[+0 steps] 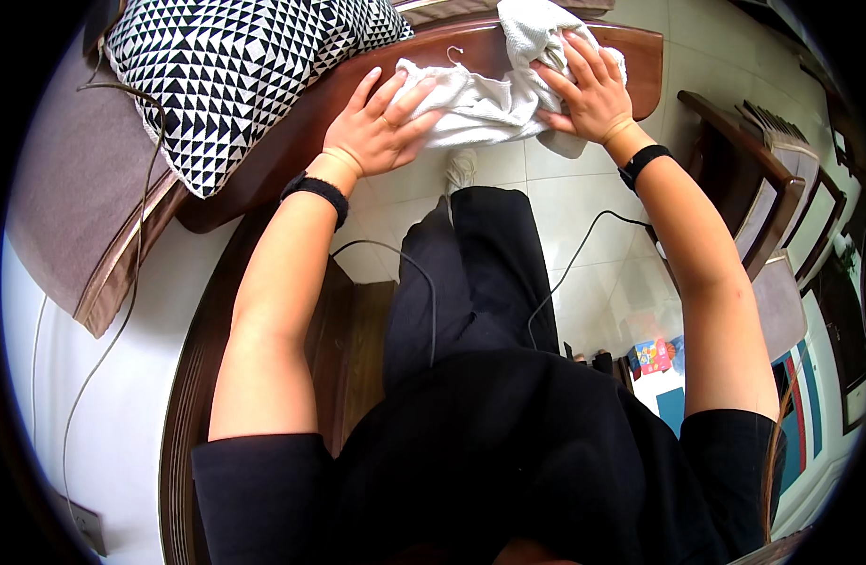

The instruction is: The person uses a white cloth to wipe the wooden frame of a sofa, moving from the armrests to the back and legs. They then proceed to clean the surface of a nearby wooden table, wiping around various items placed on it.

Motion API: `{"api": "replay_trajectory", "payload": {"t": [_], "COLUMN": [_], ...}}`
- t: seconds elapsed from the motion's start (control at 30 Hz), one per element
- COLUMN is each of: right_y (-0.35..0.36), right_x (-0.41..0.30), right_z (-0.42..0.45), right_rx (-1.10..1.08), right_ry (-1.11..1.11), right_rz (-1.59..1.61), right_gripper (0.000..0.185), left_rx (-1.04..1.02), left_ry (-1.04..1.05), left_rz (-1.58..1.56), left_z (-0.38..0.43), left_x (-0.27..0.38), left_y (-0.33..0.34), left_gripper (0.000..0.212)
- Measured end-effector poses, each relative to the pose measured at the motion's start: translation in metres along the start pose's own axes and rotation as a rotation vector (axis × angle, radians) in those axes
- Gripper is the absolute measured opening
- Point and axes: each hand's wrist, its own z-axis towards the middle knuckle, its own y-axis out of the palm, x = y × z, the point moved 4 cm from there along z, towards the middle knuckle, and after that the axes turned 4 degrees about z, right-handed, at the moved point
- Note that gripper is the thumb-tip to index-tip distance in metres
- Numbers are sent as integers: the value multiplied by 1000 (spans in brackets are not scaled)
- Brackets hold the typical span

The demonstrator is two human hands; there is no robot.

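A crumpled white knit fabric piece (493, 106), perhaps a garment, lies across the front of a polished reddish-brown wooden armrest (634, 67). A thin white loop (455, 54) sticks out of its upper edge onto the wood. My left hand (383, 123) rests palm down at the fabric's left end, fingers spread, some on the cloth and the outer ones over the wood. My right hand (584, 92) lies over the bunched right end, fingers apart and thumb lower down. Its palm side is hidden, so whether it grips the fabric cannot be told.
A black-and-white triangle-patterned cushion (242, 78) leans on a brown upholstered seat (72, 183) at left. Dark cables (433, 304) hang in front of my legs. Wooden chairs (779, 183) stand at right on the tiled floor (588, 240). Colourful boxes (652, 357) sit lower right.
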Motion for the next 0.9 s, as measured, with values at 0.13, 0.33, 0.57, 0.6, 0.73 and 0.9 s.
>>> {"api": "replay_trajectory", "payload": {"t": [0.13,0.33,0.57,0.6,0.73,0.9], "right_y": [-3,0,5,2,3,-1], "right_x": [0,1,5,4,3,0], "right_z": [1,0,-5,-4,-3,-1], "right_rx": [5,1,-64,-58,-50,-37], "right_ry": [-9,5,19,-2,-39,-45], "right_rz": [-4,-23,-14,-43,-4,-4], "right_gripper": [64,67,81,73,57,57], "left_rx": [-20,-2,12,-3,-26,-16], "left_ry": [1,-7,4,11,11,4], "left_rz": [-11,-20,-47,-44,-48,-91], "left_z": [0,1,4,4,2,1], "left_x": [0,0,-1,-1,-1,1], "left_y": [1,-2,-5,-4,-6,-5], "left_gripper": [48,47,41,42,45,42]}}
